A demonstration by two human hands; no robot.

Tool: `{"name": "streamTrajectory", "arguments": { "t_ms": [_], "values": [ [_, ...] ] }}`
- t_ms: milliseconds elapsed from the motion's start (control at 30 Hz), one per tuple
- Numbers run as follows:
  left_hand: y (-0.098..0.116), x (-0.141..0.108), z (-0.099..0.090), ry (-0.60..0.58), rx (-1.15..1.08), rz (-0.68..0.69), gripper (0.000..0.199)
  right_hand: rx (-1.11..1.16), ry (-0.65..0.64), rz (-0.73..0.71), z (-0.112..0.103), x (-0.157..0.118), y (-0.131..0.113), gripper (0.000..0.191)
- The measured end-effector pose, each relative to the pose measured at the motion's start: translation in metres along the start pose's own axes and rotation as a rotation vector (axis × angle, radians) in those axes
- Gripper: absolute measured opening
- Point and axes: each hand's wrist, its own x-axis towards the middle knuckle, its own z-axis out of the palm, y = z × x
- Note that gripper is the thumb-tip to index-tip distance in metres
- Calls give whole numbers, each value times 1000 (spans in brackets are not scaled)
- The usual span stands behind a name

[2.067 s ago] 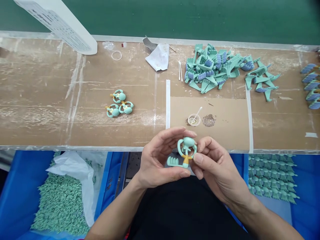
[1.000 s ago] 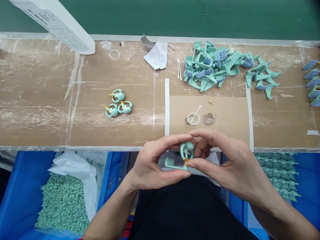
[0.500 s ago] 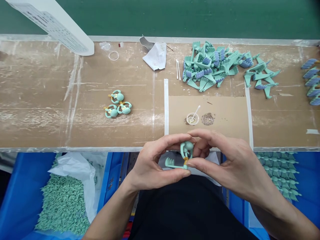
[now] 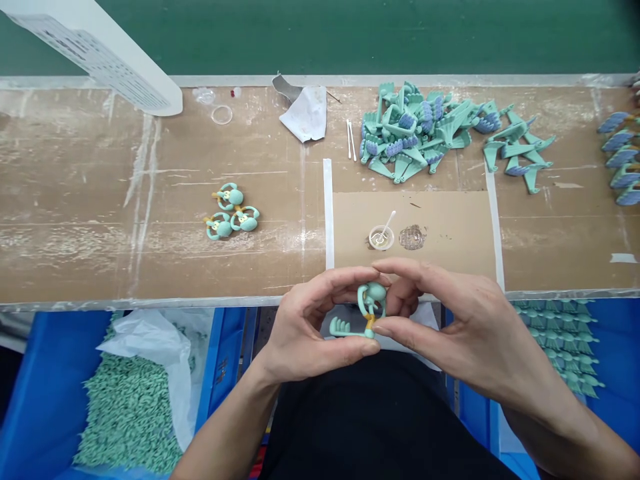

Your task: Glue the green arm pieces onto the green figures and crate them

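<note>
1. a small toy figure (image 4: 374, 293), pale green with an orange middle, is held between the two hands, just in front of the dark clothing and at the near edge of the worktop (image 4: 280, 253).
2. the left hand (image 4: 305, 327) is curved half open; the figure's foot is supported by its thumb, and its forefinger is arched above the head.
3. the right hand (image 4: 450, 320) is partly closed; the figure's right side is gripped between its thumb, at the orange part, and its bent fingers.
4. a flat toed piece is stretched from the figure's foot toward the left palm.
5. just beyond the hands, a small cup (image 4: 383, 249) is seen with a cotton swab (image 4: 390, 221) leaned in it, beside a dark stain (image 4: 413, 237).
6. farther beyond, a heap of green and purple parts (image 4: 415, 133) is piled up.
7. three similar figures (image 4: 245, 221) are grouped beyond the left hand, to its left.
8. many green pieces (image 4: 125, 407) are held in a bin left of the left hand.
</note>
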Motion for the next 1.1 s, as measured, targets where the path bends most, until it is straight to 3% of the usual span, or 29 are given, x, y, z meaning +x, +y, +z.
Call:
{"name": "streamTrajectory", "arguments": {
  "t_ms": [333,600,700,867,1100],
  "values": [
    [-8,0,6,60,-222,-97,82,-94,-28,-103,0,-6,4,59],
    [-14,-5,9,53,-354,-165,80,-291,136,-351,15,-11,16,26],
    [-13,-8,13,43,-414,-166,78,-310,164,-411,21,-17,17,32],
    [-13,-12,14,19,-383,-161,79,-394,116,-383,23,-35,26,52],
    [-10,-14,15,16,-387,-191,83,-453,61,-447,24,-43,35,53]
  ]
}}
